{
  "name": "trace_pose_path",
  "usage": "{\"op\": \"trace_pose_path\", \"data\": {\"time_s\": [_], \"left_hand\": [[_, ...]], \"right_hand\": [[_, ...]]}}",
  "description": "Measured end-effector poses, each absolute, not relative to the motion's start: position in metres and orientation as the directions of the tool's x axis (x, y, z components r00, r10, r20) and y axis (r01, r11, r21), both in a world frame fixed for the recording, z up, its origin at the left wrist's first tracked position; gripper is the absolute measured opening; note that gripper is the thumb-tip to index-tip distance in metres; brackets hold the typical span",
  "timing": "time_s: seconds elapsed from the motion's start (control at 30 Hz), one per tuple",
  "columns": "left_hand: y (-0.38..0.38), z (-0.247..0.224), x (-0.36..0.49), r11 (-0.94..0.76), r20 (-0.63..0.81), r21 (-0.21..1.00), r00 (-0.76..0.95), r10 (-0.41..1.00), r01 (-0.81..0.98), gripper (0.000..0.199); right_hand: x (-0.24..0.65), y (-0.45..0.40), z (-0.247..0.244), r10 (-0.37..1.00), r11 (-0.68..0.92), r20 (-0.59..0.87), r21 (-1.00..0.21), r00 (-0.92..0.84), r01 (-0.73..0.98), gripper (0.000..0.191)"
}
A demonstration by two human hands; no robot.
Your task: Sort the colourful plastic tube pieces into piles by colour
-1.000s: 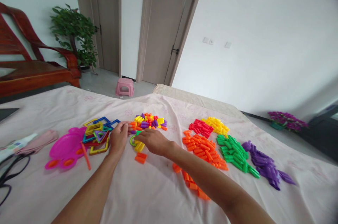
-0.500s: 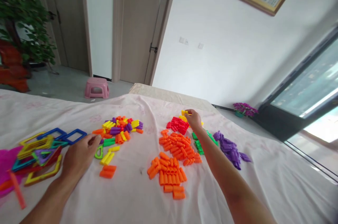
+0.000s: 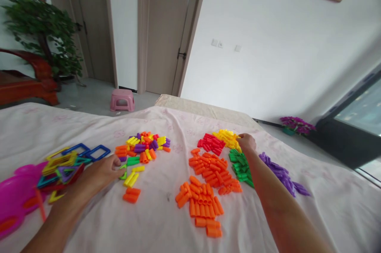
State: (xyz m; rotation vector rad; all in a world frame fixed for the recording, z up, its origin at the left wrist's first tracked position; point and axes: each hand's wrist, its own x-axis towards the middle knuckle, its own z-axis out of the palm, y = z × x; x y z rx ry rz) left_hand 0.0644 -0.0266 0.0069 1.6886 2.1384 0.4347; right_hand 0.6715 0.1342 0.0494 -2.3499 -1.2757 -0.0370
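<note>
My left hand [image 3: 104, 171] rests beside a light-green triangular piece [image 3: 123, 172], near the mixed pile [image 3: 147, 144]; its fingers are bent together, and what they hold, if anything, is too small to tell. At the right edge of the yellow pile [image 3: 228, 138] is my right hand [image 3: 247, 142], its fingertips at the yellow pieces and partly hidden. Nearby lie a red pile [image 3: 210, 143], a green pile [image 3: 240, 165], a purple pile [image 3: 281, 173] and orange piles [image 3: 211, 167]. Loose yellow pieces [image 3: 131, 179] and orange ones [image 3: 131, 195] lie right of my left hand.
Geometric frames [image 3: 99, 152] and a magenta item [image 3: 22, 195] lie at the left of the pale cloth [image 3: 160, 213]. Beyond it stand a pink stool [image 3: 122, 100], a wooden chair [image 3: 41, 78] and a plant [image 3: 44, 30]. Purple flowers [image 3: 297, 124] stand at the right.
The view has shifted, so the scene sits further right in the picture. My right hand has moved from above the yellow pile's left part to its right edge. The left hand stays near the green piece.
</note>
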Motion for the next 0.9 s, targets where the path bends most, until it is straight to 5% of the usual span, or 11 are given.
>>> {"op": "trace_pose_path", "data": {"time_s": [0.27,0.4,0.6,0.9], "left_hand": [[-0.031,0.017,0.072,0.239,-0.18,0.45,-0.175,0.968,0.86,0.017],[-0.029,0.014,0.073,0.235,-0.133,0.486,-0.194,0.972,0.842,0.017],[-0.031,0.008,0.076,0.238,-0.029,0.579,-0.272,0.962,0.78,0.027],[-0.032,0.004,0.074,0.179,0.026,0.617,-0.247,0.969,0.766,0.033]], "right_hand": [[0.626,0.134,0.071,0.865,-0.239,0.306,-0.447,0.398,0.862,0.048],[0.523,0.122,0.069,0.967,0.164,0.251,-0.49,-0.042,0.856,0.039],[0.381,0.107,0.043,0.799,0.598,0.247,-0.426,-0.548,0.679,0.046],[0.35,0.108,0.039,0.787,0.615,0.235,-0.349,-0.57,0.707,0.035]]}}
